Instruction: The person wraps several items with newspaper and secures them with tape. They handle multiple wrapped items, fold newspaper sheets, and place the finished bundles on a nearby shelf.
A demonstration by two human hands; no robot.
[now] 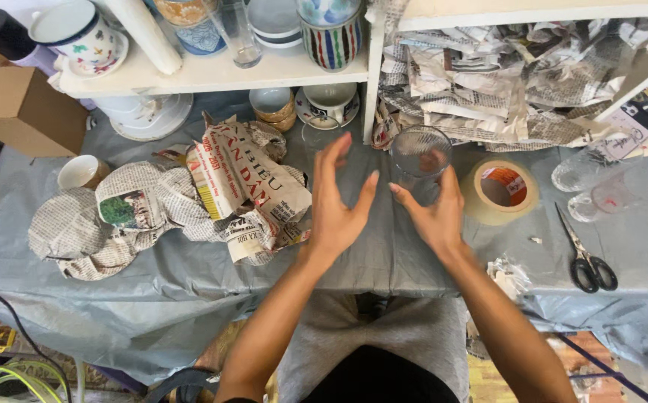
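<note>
Grey-draped tabletop (384, 254), tape roll (500, 190) right of clear drinking glass (419, 160): glass upright, light, rigid, slick, breakable, best taken round mid-wall; right hand (436, 216) grip curled against it, left hand (337, 201) grip spread apart, just left.

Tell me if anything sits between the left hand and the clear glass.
Nothing visible does. The left hand is open beside the clear glass, only bare grey table cover between them; the right hand already touches the glass.
</note>
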